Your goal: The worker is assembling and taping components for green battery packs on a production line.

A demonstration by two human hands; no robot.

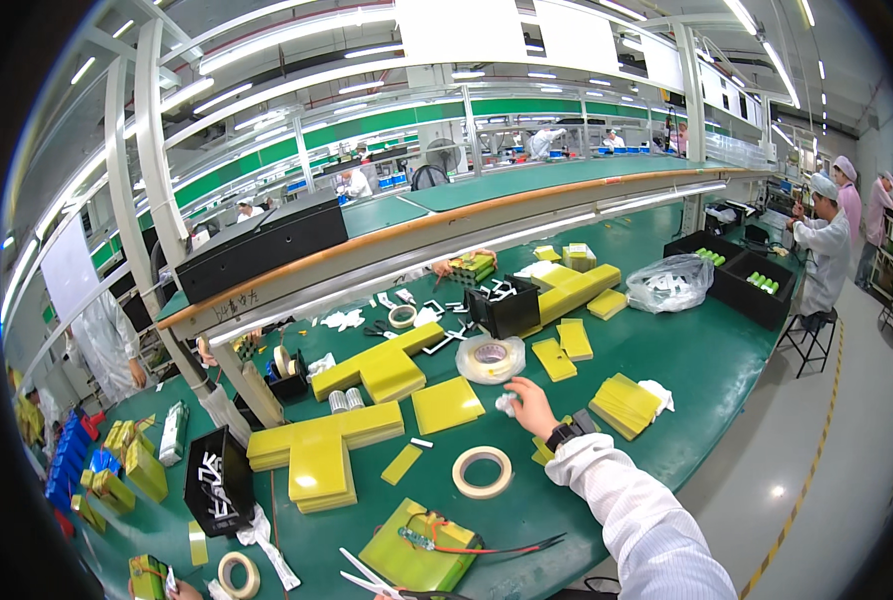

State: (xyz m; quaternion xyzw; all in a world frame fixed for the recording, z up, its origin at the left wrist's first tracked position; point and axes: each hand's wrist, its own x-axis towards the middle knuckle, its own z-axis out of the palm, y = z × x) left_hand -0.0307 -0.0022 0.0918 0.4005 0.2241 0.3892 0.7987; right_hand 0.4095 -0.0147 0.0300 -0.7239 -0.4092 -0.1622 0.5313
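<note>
My right hand [534, 408] reaches over the green table, its fingertips closed on a small crumpled white wad [507, 404]. A black watch [570, 430] is on that wrist. Just beyond the fingers lies a roll of tape [490, 358] on clear plastic film. Near me is a yellow-green battery pack [421, 545] with a small circuit board and red and black wires. Scissors [368, 574] with parted blades overlap the lower edge beside it. My left hand cannot be made out for certain there. A partly visible hand [182, 591] is beside a small green pack [147, 577]; whose it is, I cannot tell.
Stacked yellow sheets [321, 470] and a masking tape roll [482, 472] lie around the middle. A black box [218, 482] with white pieces stands left, and black trays [741, 272] with green cells stand far right. A raised shelf [446, 215] spans the back. Co-workers [823, 245] are at right.
</note>
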